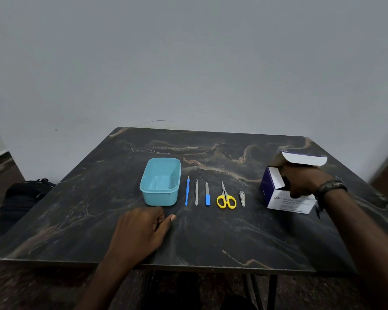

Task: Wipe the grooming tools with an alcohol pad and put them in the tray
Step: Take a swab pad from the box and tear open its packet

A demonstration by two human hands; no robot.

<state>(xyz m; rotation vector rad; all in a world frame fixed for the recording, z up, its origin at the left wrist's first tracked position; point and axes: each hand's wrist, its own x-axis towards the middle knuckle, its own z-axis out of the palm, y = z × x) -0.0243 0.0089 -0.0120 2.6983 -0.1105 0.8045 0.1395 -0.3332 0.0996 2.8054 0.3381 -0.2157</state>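
An empty teal tray [147, 190] stands mid-table. To its right lie a blue cuticle pusher [187, 191], steel tweezers [196, 193], a nail file with a blue handle [207, 195], yellow-handled scissors [226, 198] and a nail clipper [242, 199], in a row. An open box of alcohol swabs [278, 199] stands at the right with its lid flap up. My right hand [305, 182] reaches into the box's open top; its fingertips are hidden inside. My left hand [141, 231] rests on the table in front of the tray, fingers curled, holding nothing.
The dark marble-patterned table [211, 238] stands against a grey wall. A black bag [23, 198] lies on the floor to the left. Table legs show below the near edge.
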